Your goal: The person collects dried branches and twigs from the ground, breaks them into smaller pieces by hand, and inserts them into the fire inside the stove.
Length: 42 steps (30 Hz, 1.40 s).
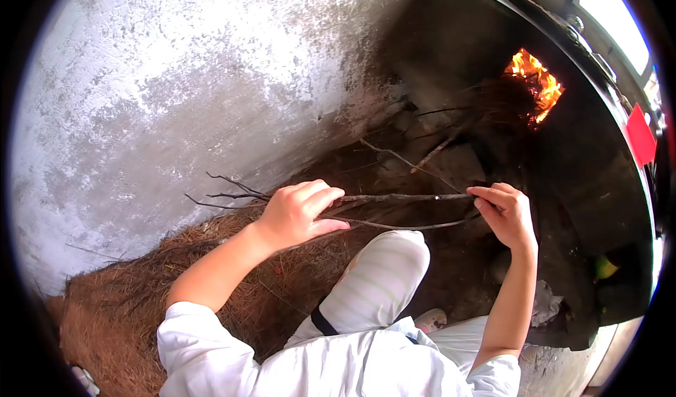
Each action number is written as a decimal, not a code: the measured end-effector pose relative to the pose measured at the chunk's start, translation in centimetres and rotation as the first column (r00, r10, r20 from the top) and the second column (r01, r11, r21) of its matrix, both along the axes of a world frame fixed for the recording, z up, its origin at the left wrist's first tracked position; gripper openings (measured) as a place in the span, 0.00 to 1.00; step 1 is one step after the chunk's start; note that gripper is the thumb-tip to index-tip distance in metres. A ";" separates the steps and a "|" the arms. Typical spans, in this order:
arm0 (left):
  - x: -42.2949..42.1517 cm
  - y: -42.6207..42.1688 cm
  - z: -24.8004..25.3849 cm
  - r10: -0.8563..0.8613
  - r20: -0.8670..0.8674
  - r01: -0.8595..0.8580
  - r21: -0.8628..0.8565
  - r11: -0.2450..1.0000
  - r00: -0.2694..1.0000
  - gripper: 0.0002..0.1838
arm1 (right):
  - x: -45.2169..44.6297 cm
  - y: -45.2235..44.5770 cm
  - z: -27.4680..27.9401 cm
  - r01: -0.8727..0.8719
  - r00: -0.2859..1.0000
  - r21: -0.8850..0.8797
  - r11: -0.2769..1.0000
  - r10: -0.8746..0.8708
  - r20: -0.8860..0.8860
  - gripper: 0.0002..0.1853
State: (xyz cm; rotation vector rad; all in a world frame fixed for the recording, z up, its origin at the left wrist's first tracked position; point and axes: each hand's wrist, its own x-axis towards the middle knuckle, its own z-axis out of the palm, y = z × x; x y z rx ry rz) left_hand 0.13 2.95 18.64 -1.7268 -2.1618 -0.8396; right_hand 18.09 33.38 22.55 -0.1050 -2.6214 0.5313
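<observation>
Thin, dark, bare twigs (405, 197) stretch across in front of me, roughly level, above my bent knee. My left hand (301, 214) is closed around them near their forked, branching end, which sticks out past it toward the wall. Their other end is pinched between the thumb and fingers of my right hand (505, 212). A second, slightly bowed stem runs just below the upper one. Beyond my hands, a fire (536, 85) burns in the opening of a dark stove (591, 157). Loose sticks (440, 150) lie in front of that opening.
A heap of brown dry needles (232, 284) lies at left, against a patchy whitewashed wall (211, 80). Crumpled pale paper or plastic (546, 304) sits low by the stove, near a yellow-green object (604, 267). Something red (641, 135) hangs at the stove's right edge.
</observation>
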 end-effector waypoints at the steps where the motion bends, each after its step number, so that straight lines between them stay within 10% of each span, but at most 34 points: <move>1: -0.2 0.3 0.4 -0.006 -0.001 0.006 0.003 1.000 1.000 0.23 | 0.2 0.1 -0.3 0.004 1.000 -0.017 1.000 -0.004 -0.002 0.10; 3: -0.8 0.4 0.8 0.013 0.414 0.111 -0.275 0.955 0.910 0.20 | 0.5 0.5 -1.1 -0.004 1.000 -0.042 0.999 0.004 0.004 0.09; 13: -2.5 -0.6 -3.2 0.183 0.415 -0.076 -0.260 0.962 0.891 0.12 | -0.9 -1.7 -4.4 -0.048 0.998 0.106 0.993 0.043 0.052 0.19; 19: -2.4 -0.3 -3.8 0.336 0.672 -0.216 -0.259 0.942 0.660 0.13 | -1.4 -2.5 -4.2 -0.092 0.993 0.141 0.986 0.081 0.082 0.24; 33: -6.1 1.6 -5.4 0.319 0.580 -0.404 0.018 0.915 0.749 0.12 | -3.2 -6.9 -5.9 0.251 0.965 0.220 0.943 -0.226 -0.133 0.25; 42: -7.8 5.2 -5.7 0.036 0.816 -0.523 0.335 0.784 0.577 0.13 | -5.0 -10.3 -8.0 0.350 0.914 0.031 0.936 -0.334 -0.229 0.25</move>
